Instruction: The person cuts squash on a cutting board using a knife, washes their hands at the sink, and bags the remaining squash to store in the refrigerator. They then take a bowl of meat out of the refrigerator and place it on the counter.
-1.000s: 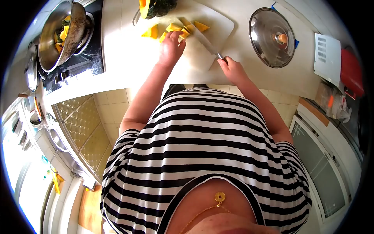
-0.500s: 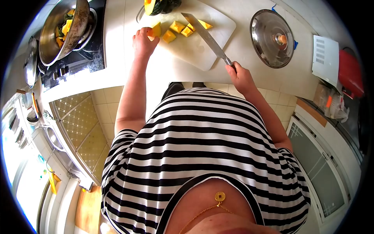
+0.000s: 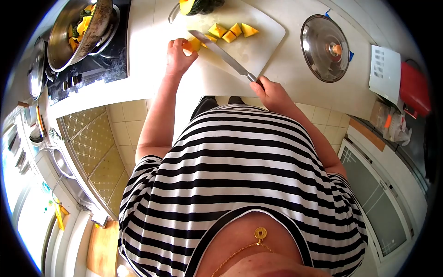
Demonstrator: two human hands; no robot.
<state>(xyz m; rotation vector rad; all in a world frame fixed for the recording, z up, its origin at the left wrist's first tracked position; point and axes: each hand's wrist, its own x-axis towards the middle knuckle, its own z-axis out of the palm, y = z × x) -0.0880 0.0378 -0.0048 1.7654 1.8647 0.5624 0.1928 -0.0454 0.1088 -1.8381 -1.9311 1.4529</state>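
My left hand (image 3: 181, 56) grips a yellow-orange pumpkin piece (image 3: 194, 45) at the left side of the white cutting board (image 3: 258, 51). In my right hand (image 3: 271, 94) is the handle of a long kitchen knife (image 3: 224, 56). Its blade slants up and left across the board, the tip close to the held piece, and partly covers another chunk there. Several cut pumpkin chunks (image 3: 229, 36) lie just beyond the blade. At the board's far edge rests a larger dark-green-skinned pumpkin part (image 3: 206, 6) with yellow flesh.
A steel pot (image 3: 57, 48) holding pumpkin pieces stands on the black stove (image 3: 90, 74) at the left. A glass lid (image 3: 318, 51) with a wooden knob lies on the counter (image 3: 295, 87) to the right. Beyond it are a white box-shaped object (image 3: 385, 69) and a red item (image 3: 414, 87).
The knife has moved left, away from the loose chunks and over to the piece in my left hand. My right hand shifted left with it. The view has shifted slightly.
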